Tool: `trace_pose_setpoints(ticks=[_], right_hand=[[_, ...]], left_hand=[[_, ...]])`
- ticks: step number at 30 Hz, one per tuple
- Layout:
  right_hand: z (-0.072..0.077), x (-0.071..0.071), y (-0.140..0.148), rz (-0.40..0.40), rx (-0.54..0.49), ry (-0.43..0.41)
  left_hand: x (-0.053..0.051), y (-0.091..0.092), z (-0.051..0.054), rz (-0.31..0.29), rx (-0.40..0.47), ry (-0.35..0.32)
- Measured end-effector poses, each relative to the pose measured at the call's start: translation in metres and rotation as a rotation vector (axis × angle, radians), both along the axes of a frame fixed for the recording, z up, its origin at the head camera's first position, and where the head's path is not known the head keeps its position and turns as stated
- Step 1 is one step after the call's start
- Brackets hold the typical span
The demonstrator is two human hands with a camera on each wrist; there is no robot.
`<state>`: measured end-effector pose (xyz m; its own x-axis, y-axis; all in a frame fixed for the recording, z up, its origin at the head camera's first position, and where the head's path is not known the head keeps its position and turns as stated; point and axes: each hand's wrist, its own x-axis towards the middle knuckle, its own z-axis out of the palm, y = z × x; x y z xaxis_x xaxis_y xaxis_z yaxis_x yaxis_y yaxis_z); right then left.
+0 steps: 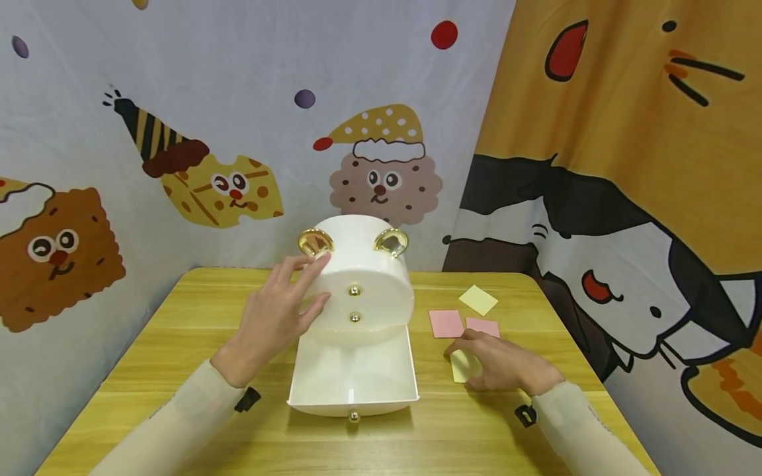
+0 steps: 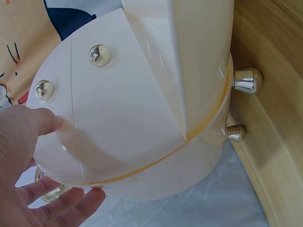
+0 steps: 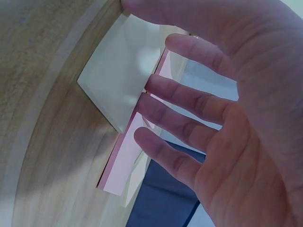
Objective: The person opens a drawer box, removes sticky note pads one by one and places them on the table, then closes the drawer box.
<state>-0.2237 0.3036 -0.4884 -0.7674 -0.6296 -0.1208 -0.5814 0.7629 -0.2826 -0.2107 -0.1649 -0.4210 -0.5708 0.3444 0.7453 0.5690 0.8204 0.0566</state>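
A white rounded drawer box (image 1: 363, 248) with gold ring ears stands mid-table, its bottom drawer (image 1: 351, 370) pulled out towards me. My left hand (image 1: 270, 324) rests at the box's upper left. The thumb touches the front face beside the gold knobs (image 2: 100, 55), and the other fingers lie along the top edge by the left ear (image 1: 315, 242). To the right of the box, my right hand (image 1: 500, 363) is over a yellow sticky note (image 1: 463, 367). In the right wrist view, its thumb and fingers pinch that note (image 3: 116, 71) at the edges; part of it is hidden.
Two pink sticky notes, one on the left (image 1: 446, 324) and one on the right (image 1: 483, 326), lie just beyond my right hand. Another yellow note (image 1: 478, 300) lies behind them. A printed cloth (image 1: 250, 79) hangs behind the wooden table (image 1: 196, 311).
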Motion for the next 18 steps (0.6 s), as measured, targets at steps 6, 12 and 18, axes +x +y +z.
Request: trace_pose_setpoints(ticks=[6, 12, 18], right_hand=[[-0.0011, -0.0003, 0.0011, 0.008, -0.003, 0.004], [-0.0017, 0.0000, 0.0012, 0.016, -0.003, 0.013], [-0.0015, 0.0003, 0.0010, 0.029, -0.004, 0.035]], left_hand=[[-0.0001, 0.0000, 0.0000, 0.001, 0.003, 0.006], [0.0007, 0.0004, -0.0002, 0.000, 0.007, -0.003], [0.0007, 0.0007, 0.0000, 0.001, 0.006, -0.005]])
